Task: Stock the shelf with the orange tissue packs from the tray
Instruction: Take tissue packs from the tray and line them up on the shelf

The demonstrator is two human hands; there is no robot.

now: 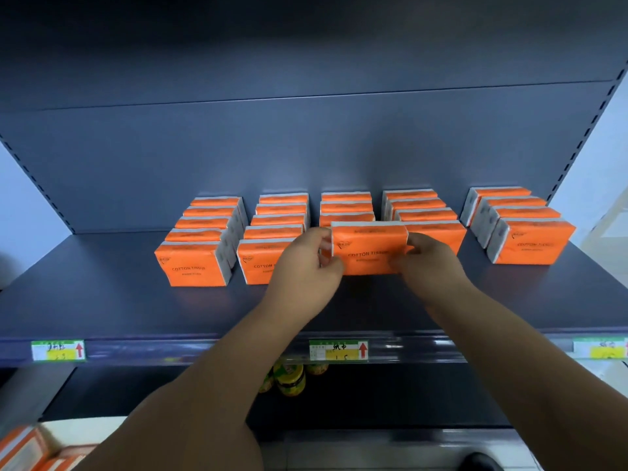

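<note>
Both hands grip one orange tissue pack [368,244] at the front of the middle row on the dark shelf [102,300]. My left hand [306,266] clasps its left end, and my right hand [431,263] clasps its right end. Several rows of upright orange packs stand on the shelf, from the left row [193,266] to the right row [530,243]. A white tray [68,433] at the bottom left still contains orange packs [20,450]; my left arm hides part of it.
Price labels [338,350] line the shelf's front rail. Yellow-lidded jars [290,379] stand on the lower shelf beneath my arms. Bare shelf surface lies in front of the rows. A dark shoe [481,462] shows on the floor at bottom right.
</note>
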